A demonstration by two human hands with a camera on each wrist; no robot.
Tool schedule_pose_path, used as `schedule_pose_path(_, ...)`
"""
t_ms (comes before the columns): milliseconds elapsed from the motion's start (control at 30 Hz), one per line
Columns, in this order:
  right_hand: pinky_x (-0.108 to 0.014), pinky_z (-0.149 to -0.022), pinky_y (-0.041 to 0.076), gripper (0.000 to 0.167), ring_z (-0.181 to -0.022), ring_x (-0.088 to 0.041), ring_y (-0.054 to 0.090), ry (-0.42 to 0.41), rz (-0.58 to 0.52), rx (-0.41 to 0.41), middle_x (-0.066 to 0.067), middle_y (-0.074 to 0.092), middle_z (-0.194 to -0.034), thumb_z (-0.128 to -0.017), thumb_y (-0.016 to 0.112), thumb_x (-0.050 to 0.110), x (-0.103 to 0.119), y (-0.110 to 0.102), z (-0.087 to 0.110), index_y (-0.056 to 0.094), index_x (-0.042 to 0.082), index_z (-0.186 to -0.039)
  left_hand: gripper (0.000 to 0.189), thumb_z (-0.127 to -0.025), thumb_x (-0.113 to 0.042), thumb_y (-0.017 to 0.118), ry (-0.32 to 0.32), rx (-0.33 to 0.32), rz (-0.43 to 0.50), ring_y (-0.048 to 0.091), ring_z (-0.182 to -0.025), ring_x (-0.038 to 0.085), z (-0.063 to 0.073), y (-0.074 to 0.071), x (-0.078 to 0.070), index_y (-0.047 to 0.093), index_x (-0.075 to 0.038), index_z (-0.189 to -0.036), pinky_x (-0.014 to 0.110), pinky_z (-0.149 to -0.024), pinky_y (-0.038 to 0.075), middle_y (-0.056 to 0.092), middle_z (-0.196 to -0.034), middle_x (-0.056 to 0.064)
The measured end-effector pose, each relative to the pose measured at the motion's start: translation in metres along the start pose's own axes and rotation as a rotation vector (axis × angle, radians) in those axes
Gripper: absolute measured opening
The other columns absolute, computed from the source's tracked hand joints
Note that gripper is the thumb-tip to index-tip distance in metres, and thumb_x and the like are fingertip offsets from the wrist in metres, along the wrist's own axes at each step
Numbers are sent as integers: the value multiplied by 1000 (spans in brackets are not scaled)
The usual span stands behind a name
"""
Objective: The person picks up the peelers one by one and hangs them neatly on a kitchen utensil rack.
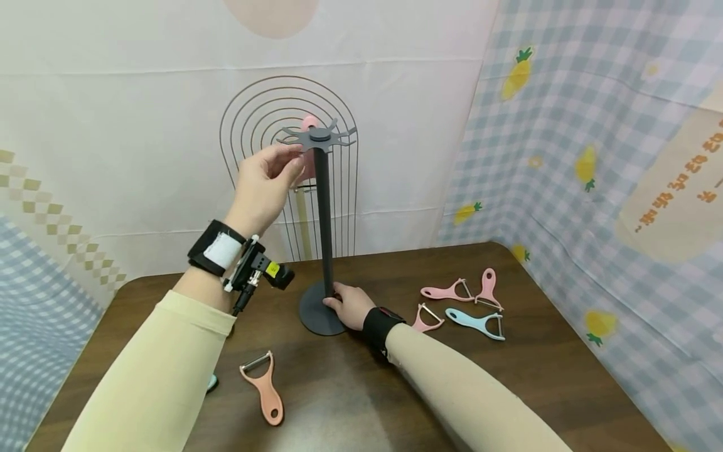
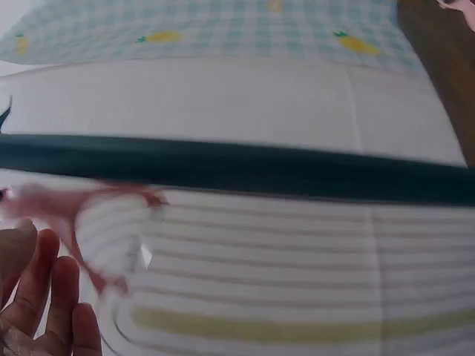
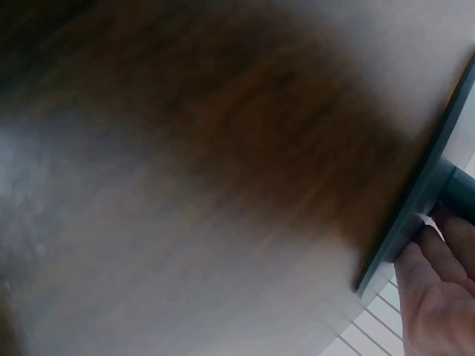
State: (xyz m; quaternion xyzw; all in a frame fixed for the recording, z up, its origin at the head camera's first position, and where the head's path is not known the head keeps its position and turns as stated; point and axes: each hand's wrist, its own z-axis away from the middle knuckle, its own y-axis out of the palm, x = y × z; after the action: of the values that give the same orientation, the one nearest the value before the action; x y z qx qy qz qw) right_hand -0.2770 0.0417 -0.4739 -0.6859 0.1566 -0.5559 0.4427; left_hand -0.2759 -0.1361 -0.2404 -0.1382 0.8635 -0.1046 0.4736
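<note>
A dark grey stand (image 1: 323, 220) rises upright from a round base, with a ring of prongs (image 1: 320, 135) at its top. Up by the prongs, my left hand (image 1: 265, 182) pinches a pink peeler (image 2: 56, 204) on the pole's left side. Its handle end (image 1: 309, 122) pokes up above the prongs, blade end down. Whether it rests on a prong I cannot tell. My right hand (image 1: 354, 306) holds the stand low down, thumb near the pole's foot and fingers partly hidden. In the right wrist view, fingers (image 3: 438, 259) lie against the base (image 3: 415, 193).
On the brown table (image 1: 316, 389), an orange peeler (image 1: 267, 389) lies at front left. Pink peelers (image 1: 449, 291) and a blue peeler (image 1: 476, 322) lie to the right, one partly behind my right wrist. A light-blue piece (image 1: 211, 383) shows beside my left sleeve. Cloth hangs behind.
</note>
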Motion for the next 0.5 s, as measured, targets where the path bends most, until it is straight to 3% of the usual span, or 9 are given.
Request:
schedule_pose_path(133, -36, -94, 48, 46, -111, -22, 61, -8, -10, 1, -13, 64, -121, -100, 52, 32, 2, 0, 0, 52, 3, -137, 32, -99, -24, 56, -2, 20, -140, 61, -100, 16, 23, -14, 20, 62, -6, -125, 25, -83, 49, 66, -116, 9)
schedule_pose_path(267, -36, -93, 48, 45, -110, -23, 61, -12, -13, -4, -13, 65, -119, -100, 53, 30, 1, 0, 1, 51, 3, -137, 31, -100, -21, 56, -58, 69, -262, 61, -101, 22, 49, -31, 53, 61, -3, -125, 35, -87, 50, 65, -114, 13)
schedule_pose_path(500, -36, -89, 50, 42, -105, -22, 63, -19, -16, -4, -11, 66, -114, -100, 53, 30, 0, 0, 0, 54, 4, -134, 36, -99, -17, 56, -124, 267, -587, 58, -107, 36, 98, -57, 110, 56, 1, -131, 53, -91, 45, 62, -117, 20)
